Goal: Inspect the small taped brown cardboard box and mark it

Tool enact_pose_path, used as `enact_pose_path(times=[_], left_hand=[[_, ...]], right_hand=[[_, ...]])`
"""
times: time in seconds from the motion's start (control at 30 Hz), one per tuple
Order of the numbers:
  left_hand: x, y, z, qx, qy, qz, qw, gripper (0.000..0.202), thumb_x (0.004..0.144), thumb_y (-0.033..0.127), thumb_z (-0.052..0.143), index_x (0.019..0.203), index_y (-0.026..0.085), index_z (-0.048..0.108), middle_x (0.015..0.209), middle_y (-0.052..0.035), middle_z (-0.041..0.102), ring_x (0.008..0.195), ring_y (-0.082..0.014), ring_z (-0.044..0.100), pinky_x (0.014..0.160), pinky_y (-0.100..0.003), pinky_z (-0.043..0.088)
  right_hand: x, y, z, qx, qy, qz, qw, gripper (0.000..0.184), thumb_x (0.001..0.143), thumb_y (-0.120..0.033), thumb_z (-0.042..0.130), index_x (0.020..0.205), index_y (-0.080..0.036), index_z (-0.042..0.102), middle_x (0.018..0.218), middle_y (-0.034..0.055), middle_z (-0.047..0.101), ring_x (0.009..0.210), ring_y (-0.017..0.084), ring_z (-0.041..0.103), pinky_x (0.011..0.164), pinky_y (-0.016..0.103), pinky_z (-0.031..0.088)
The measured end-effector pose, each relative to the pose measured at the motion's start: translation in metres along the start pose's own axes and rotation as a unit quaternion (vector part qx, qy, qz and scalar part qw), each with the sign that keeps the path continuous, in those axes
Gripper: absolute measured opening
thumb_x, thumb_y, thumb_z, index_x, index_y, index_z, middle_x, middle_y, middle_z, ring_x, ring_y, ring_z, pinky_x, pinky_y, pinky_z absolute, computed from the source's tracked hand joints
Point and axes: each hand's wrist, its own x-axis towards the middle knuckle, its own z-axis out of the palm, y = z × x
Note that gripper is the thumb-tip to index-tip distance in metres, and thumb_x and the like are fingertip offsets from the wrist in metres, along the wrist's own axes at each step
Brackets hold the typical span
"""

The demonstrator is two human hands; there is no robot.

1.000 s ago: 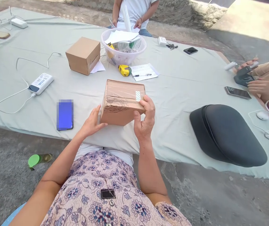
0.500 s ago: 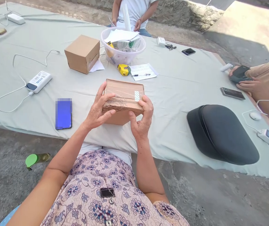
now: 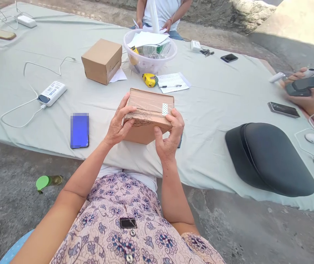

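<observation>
A brown cardboard box with clear tape, dark scribble-like creases and a small patterned sticker is between my two hands at the table's near edge. My left hand grips its left side, fingers on the top and thumb at the front edge. My right hand holds the right front corner, fingers over the top and thumb against the front face. A dark edge of some object shows just right of my right hand; most of it is hidden.
Beyond the box lie a yellow tape measure, a paper sheet with a pen, a second cardboard box and a filled basin. A phone lies left, a black case right. People sit at the far and right sides.
My left thumb has drawn in against the box's front edge. The whole view has shifted, so things appear further right. At right, a person's hands have lifted a dark device.
</observation>
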Motion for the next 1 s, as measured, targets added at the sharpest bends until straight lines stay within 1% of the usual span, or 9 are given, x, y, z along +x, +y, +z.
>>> enact_pose_path(times=[0.17,0.33,0.4,0.6,0.73,0.8,0.87,0.93,1.0], left_hand=[[-0.002,0.0,0.003,0.025,0.01,-0.008,1.0,0.032,0.1,0.035,0.051,0.131,0.027,0.047,0.168,-0.0123,0.027,0.158,-0.0247,0.023,0.125,-0.047,0.032],[-0.004,0.001,0.013,0.061,0.013,-0.021,0.998,0.036,0.101,0.037,0.045,0.135,0.026,0.045,0.168,-0.0127,0.025,0.158,-0.0257,0.023,0.124,-0.048,0.034],[-0.005,0.001,0.015,0.075,0.006,-0.019,0.997,0.041,0.102,0.039,0.041,0.141,0.026,0.042,0.169,-0.0127,0.024,0.159,-0.0265,0.021,0.125,-0.049,0.032],[-0.017,0.007,0.017,0.078,0.007,-0.022,0.997,0.066,0.104,0.045,0.038,0.161,0.028,0.008,0.169,-0.0137,0.022,0.159,-0.0264,0.02,0.123,-0.048,0.035],[-0.047,0.012,-0.007,0.116,0.02,-0.086,0.989,0.075,0.102,0.05,0.044,0.161,0.025,0.004,0.162,-0.0185,0.037,0.151,-0.026,0.04,0.116,-0.042,0.044],[-0.065,0.014,-0.033,0.197,0.078,-0.148,0.966,0.074,0.101,0.048,0.046,0.159,0.021,0.011,0.154,-0.0193,0.048,0.145,-0.0266,0.047,0.118,-0.043,0.04],[-0.081,0.016,-0.064,0.298,0.127,-0.247,0.913,0.076,0.097,0.048,0.05,0.158,0.015,0.018,0.151,-0.0219,0.05,0.145,-0.0295,0.047,0.122,-0.047,0.034],[-0.092,0.02,-0.092,0.378,0.13,-0.368,0.84,0.085,0.09,0.051,0.059,0.156,0.008,0.024,0.155,-0.0261,0.044,0.15,-0.035,0.038,0.123,-0.051,0.03],[-0.099,0.025,-0.109,0.431,0.093,-0.456,0.773,0.095,0.084,0.053,0.066,0.154,0.001,0.029,0.158,-0.0308,0.038,0.152,-0.0407,0.03,0.124,-0.057,0.025]], right_hand=[[-0.001,0.001,0.0,0.003,0.0,0.008,1.0,0.039,0.095,-0.036,0.057,0.133,-0.027,0.05,0.142,0.0131,0.053,0.14,0.029,0.05,0.114,0.056,0.042],[-0.005,0.005,-0.012,0.057,-0.059,0.101,0.991,0.057,0.094,-0.048,0.055,0.146,-0.03,0.042,0.154,0.0138,0.045,0.147,0.031,0.043,0.102,0.051,0.053],[-0.006,0.009,-0.017,0.106,-0.055,0.138,0.983,0.065,0.094,-0.056,0.053,0.151,-0.031,0.038,0.156,0.0142,0.043,0.144,0.03,0.047,0.097,0.047,0.056],[-0.024,0.016,-0.021,0.162,0.007,0.242,0.957,0.07,0.09,-0.063,0.051,0.151,-0.03,0.038,0.148,0.0146,0.052,0.122,0.027,0.065,0.089,0.045,0.057],[-0.051,0.017,-0.026,0.113,0.053,0.346,0.93,0.06,0.091,-0.063,0.048,0.137,-0.024,0.049,0.123,0.0111,0.067,0.093,0.019,0.072,0.074,0.034,0.055],[-0.067,0.018,-0.031,0.082,0.077,0.383,0.917,0.054,0.09,-0.062,0.05,0.125,-0.022,0.055,0.102,0.0065,0.071,0.079,0.017,0.07,0.067,0.03,0.052],[-0.081,0.019,-0.037,0.064,0.088,0.409,0.906,0.048,0.088,-0.061,0.052,0.112,-0.02,0.06,0.085,0.0023,0.069,0.069,0.015,0.067,0.063,0.028,0.049],[-0.092,0.021,-0.041,0.063,0.08,0.427,0.898,0.045,0.087,-0.06,0.054,0.101,-0.019,0.062,0.075,0.0003,0.067,0.064,0.015,0.065,0.061,0.028,0.048],[-0.099,0.021,-0.04,0.07,0.065,0.436,0.895,0.043,0.087,-0.059,0.055,0.095,-0.019,0.064,0.072,0.0001,0.066,0.063,0.015,0.064,0.06,0.028,0.048]])
